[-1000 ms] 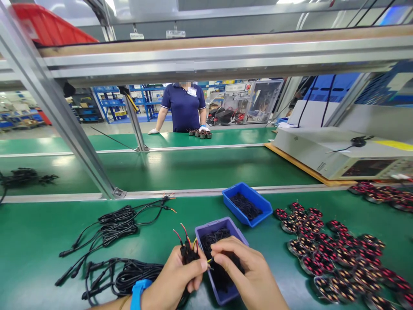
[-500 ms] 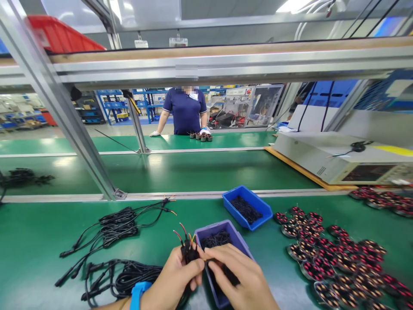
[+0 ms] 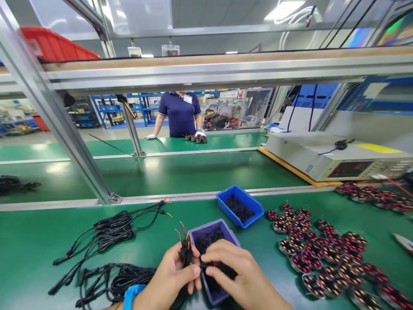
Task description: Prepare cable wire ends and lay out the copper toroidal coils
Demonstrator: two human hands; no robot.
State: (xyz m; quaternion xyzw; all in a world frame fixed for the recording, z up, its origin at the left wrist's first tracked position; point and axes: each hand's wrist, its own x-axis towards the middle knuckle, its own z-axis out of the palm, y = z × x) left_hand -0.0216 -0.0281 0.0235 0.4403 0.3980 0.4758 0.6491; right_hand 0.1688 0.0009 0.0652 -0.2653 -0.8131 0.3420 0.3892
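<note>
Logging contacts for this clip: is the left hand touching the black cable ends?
Touching: the head view shows the left hand curled around the black cable ends.

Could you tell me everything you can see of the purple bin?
The purple bin is an open-topped box, plastic-looking, with straight walls and a rim. It sits upright, slightly askew, on the green table, and a loose heap of thin black pieces lies inside. The right hand hides part of it; whether they touch is unclear. A blue bin stands just beyond.
</note>
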